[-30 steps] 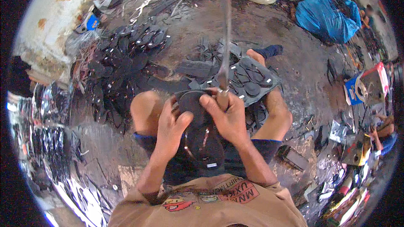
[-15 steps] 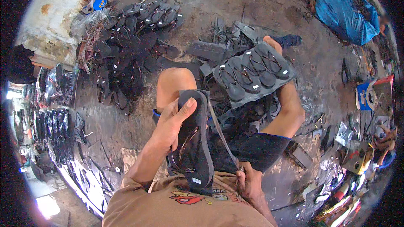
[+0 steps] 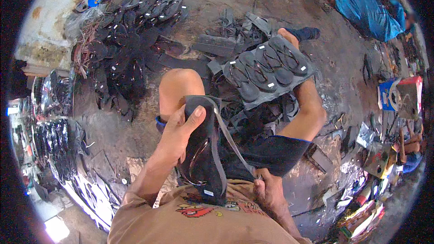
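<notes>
My left hand (image 3: 177, 131) is closed on a black flip-flop (image 3: 195, 160), thumb pressed on the heel, which points away from me. The front of the sole rests against my shirt, with a small white label near it. Glossy straps arch over the footbed. A long grey rubber strip (image 3: 234, 142) runs from beside the heel down to my right hand (image 3: 270, 192). The fingers of that hand are closed on the strip's lower end; whether they also hold a tool is hidden. Between the strip and the sole's right edge there is a narrow gap.
Several black flip-flops (image 3: 279, 77) lie on a grey sheet (image 3: 258, 104) over my right leg. A pile of flip-flops (image 3: 122, 58) covers the floor at the far left. Rubber offcuts (image 3: 253, 29) lie ahead, a blue bag (image 3: 368, 11) far right, and a box (image 3: 407, 95) at the right.
The view has shifted slightly, so most things sit a little further left. The strip's upper part now stands near the heel's rounded end. Both hands keep their grip.
</notes>
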Demonstrator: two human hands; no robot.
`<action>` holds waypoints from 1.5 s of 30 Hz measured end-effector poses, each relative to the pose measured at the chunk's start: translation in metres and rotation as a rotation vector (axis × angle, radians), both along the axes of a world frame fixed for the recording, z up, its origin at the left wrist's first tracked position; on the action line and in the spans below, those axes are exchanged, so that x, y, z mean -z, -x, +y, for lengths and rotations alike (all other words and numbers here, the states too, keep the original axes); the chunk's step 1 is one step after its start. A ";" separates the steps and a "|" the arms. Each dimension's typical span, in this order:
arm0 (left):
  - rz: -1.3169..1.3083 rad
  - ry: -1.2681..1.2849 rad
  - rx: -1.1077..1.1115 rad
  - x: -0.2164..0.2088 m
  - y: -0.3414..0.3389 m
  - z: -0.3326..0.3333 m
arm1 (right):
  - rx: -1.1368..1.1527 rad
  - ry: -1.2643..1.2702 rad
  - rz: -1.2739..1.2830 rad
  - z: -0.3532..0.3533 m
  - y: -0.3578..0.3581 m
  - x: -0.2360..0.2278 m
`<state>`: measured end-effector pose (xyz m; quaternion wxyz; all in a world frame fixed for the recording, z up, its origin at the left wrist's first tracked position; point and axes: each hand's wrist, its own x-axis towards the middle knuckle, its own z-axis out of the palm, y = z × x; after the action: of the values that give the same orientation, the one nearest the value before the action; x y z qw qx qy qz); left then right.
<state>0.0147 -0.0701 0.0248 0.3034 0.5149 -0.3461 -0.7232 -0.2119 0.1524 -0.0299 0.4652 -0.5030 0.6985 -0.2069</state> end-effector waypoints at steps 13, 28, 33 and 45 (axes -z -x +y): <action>-0.163 0.107 0.233 0.000 0.012 -0.009 | -0.576 0.109 0.016 -0.226 0.057 -0.064; -0.247 0.566 -0.324 -0.032 0.036 -0.057 | 0.700 0.315 -0.254 -0.169 0.101 0.038; 0.534 0.044 -0.382 0.000 0.079 -0.029 | 0.497 0.705 -0.146 -0.103 0.038 0.019; 0.539 0.025 -0.366 0.009 0.079 -0.008 | 0.230 0.273 0.053 -0.037 0.009 0.038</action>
<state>-0.0640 -0.0781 0.0153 0.5154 0.3548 -0.1636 -0.7627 -0.2210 0.1156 -0.0679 0.3474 -0.4836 0.7288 -0.3381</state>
